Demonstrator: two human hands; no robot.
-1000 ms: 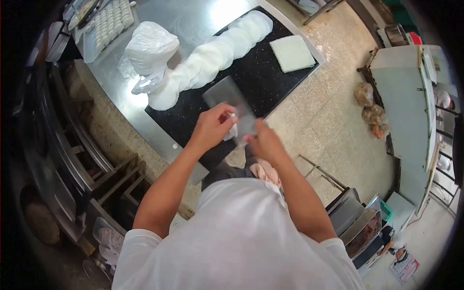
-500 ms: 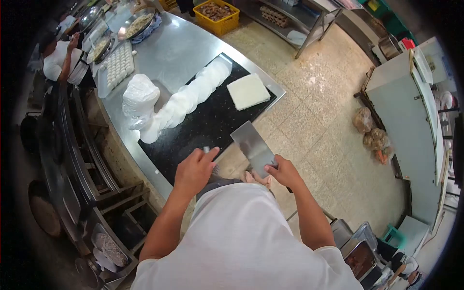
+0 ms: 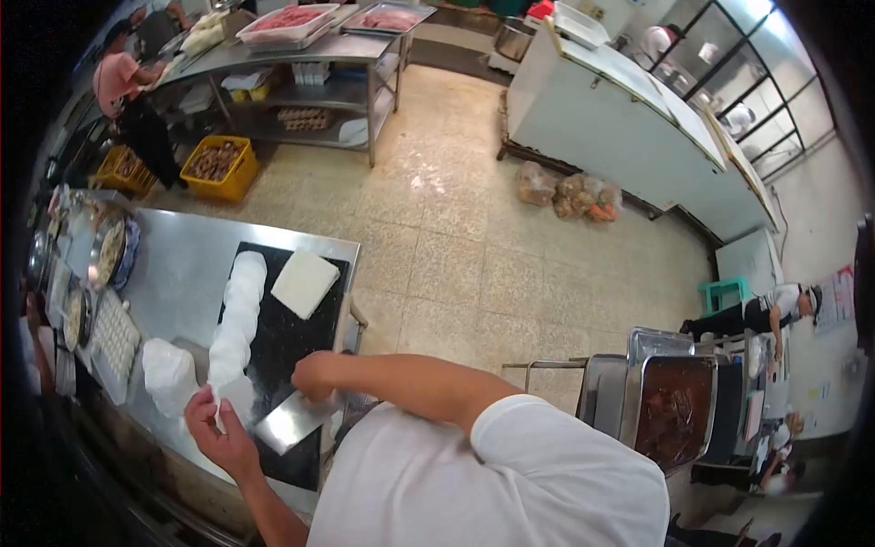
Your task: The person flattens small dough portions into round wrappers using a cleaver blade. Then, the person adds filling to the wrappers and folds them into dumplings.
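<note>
My right hand (image 3: 316,376) is closed around the handle of a broad-bladed cleaver (image 3: 293,423), its shiny blade over the black board (image 3: 278,342). My left hand (image 3: 221,440) has its fingers apart, close to the near end of a row of overlapping round white dough wrappers (image 3: 239,314). Whether the fingertips touch the nearest wrapper I cannot tell. On the board's far right lies a stack of square white sheets (image 3: 305,283), probably wrappers too. A white plastic bag (image 3: 169,376) sits left of the row.
The steel table (image 3: 187,264) carries a tray of small white pieces (image 3: 111,337) and bowls of food (image 3: 109,251). A deep pan of dark red-brown food (image 3: 674,410) stands at my right. Beyond are a yellow crate (image 3: 219,173), a white freezer (image 3: 629,128) and people working.
My view has swung right. The cleaver has moved from beside the table to over the board, and my left hand has reached to the near end of the wrapper row.
</note>
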